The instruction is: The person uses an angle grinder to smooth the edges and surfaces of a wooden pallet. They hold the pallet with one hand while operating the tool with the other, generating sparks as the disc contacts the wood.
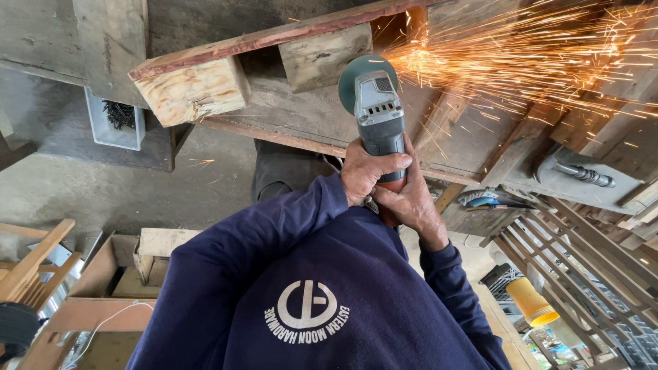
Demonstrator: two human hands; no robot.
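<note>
Both hands (391,185) around sparking grinder (377,109)

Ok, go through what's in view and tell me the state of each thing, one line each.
Grinder: running, held in both hands, throwing sparks.
Left hand: wrapped round the grinder's body.
Right hand: gripping the grinder's rear end.
Pallet: tipped on edge, being ground at its top.
Tray: open, dark screws inside.
Clamp: lying on a board, untouched.
</note>
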